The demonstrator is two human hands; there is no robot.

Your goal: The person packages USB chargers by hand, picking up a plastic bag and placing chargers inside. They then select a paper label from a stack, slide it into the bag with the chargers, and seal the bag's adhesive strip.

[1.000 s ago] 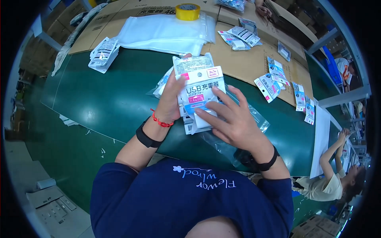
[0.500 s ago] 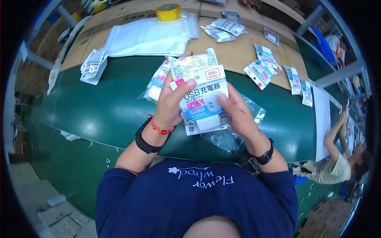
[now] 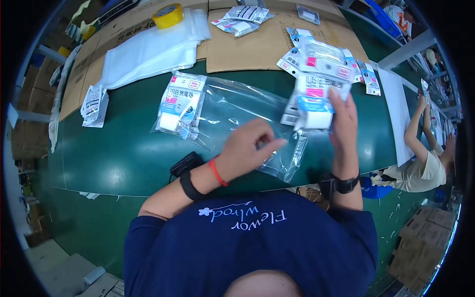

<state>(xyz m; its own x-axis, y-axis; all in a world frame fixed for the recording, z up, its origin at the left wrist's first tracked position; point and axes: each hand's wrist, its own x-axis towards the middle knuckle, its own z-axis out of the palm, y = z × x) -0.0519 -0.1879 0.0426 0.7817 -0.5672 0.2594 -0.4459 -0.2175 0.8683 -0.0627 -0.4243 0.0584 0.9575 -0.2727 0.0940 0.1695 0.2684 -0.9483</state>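
Note:
My right hand (image 3: 344,111) is closed on a small stack of packaged USB chargers (image 3: 316,101), white, blue and pink, raised over the right side of the green table. My left hand (image 3: 250,146) is over a clear plastic bag (image 3: 237,101), with fingers curled, thumb held apart and nothing visible in the grasp. The bag lies flat, its one end pointing toward the right. More charger packs (image 3: 182,101) sit at the bag's left end; whether they are inside it or beneath it is hard to make out.
A pile of packs (image 3: 94,106) stands at the left. White translucent sleeves (image 3: 148,57) and a yellow tape roll (image 3: 168,16) rest on cardboard (image 3: 247,54) behind. More packs (image 3: 242,21) lie farther back, others (image 3: 369,79) at the right. A co-worker (image 3: 425,158) is beyond the right edge.
The stack of charger packs, earlier between both hands, has moved right and away in my right hand alone. My left hand has let go and come lower, uncovering the bag.

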